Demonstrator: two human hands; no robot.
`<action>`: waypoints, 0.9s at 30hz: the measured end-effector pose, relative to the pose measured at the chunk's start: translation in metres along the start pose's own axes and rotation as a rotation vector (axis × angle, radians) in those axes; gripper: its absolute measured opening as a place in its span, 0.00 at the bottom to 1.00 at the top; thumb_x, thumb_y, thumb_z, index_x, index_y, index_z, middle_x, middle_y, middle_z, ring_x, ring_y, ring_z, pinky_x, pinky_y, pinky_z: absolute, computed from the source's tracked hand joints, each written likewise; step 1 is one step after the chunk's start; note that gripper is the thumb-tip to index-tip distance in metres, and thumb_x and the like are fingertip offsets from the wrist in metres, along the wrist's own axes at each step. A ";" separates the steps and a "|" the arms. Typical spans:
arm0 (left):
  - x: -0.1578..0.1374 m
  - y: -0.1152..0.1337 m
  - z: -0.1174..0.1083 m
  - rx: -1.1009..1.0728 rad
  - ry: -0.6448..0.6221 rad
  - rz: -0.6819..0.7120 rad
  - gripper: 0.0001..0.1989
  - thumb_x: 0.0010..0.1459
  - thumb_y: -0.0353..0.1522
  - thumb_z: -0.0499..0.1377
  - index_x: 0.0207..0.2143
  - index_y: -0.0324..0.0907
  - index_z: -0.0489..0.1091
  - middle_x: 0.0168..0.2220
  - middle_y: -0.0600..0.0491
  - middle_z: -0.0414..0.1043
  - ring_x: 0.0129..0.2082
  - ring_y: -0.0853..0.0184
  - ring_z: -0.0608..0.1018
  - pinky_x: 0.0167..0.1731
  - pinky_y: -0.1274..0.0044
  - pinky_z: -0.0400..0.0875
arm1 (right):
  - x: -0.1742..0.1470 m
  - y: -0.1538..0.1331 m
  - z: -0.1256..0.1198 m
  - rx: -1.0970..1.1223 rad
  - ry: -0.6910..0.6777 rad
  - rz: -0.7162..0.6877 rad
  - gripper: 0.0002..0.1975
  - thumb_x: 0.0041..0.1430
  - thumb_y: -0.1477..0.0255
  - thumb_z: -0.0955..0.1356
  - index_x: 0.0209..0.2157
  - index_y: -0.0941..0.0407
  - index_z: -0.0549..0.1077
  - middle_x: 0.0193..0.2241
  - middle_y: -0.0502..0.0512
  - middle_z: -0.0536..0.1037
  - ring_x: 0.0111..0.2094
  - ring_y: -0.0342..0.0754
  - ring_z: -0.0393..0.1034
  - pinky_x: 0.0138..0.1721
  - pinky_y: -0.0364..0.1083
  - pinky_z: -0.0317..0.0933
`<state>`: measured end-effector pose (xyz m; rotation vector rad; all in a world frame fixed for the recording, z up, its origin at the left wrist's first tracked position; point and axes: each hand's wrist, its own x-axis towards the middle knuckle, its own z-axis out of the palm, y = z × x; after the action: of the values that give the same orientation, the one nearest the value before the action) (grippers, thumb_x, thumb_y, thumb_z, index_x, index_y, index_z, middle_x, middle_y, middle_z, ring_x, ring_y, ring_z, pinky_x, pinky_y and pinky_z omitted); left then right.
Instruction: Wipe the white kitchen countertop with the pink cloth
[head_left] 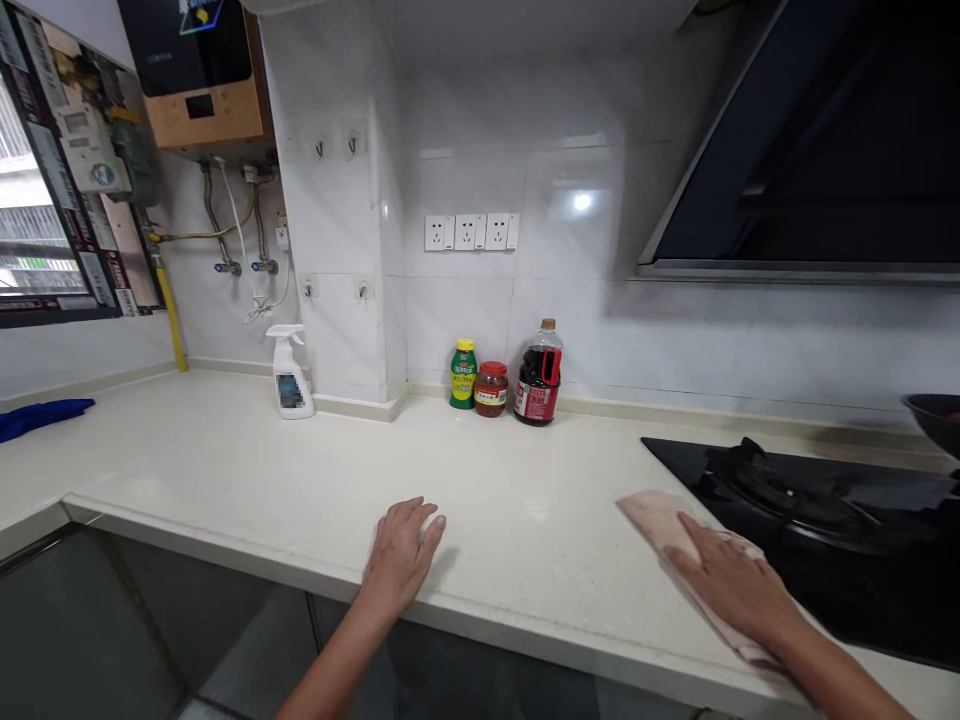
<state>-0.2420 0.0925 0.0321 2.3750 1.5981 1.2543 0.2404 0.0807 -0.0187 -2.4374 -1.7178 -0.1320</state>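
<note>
Bare hands (403, 548), bare forearms (341, 648)

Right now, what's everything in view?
Counter: 1, cream, centre
Stove: 1, black, right
Pan: 1, dark, far right
Range hood: 1, dark, upper right
Sockets: 3, white, back wall
Handled bottle: 1, dark, counter's back
Jar: 1, reddish, beside handled bottle
Green bottle: 1, green, beside jar
Spray bottle: 1, white, counter's left
Fabric: 1, blue, far left
Heater: 1, black and tan, upper left
Window: 1, dark-framed, left
Hooks: 4, dark, column
Pipe: 1, yellow, left
Cabinets: several, grey, below counter
Cloth: 1, pale pink, by stove
Left hand: 1, bare, counter's front
Right hand: 1, bare, on cloth
</note>
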 end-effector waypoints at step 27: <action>0.013 -0.004 -0.015 -0.469 -0.063 -0.338 0.27 0.62 0.51 0.49 0.45 0.41 0.77 0.49 0.48 0.79 0.53 0.58 0.77 0.58 0.66 0.67 | -0.174 -0.261 0.011 0.300 0.310 -0.880 0.48 0.53 0.73 0.75 0.69 0.45 0.48 0.65 0.60 0.59 0.65 0.66 0.50 0.62 0.67 0.51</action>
<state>-0.2524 0.0989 0.0484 1.7639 1.4128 1.2903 -0.0643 0.0071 -0.0373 -1.2448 -2.2971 -0.3004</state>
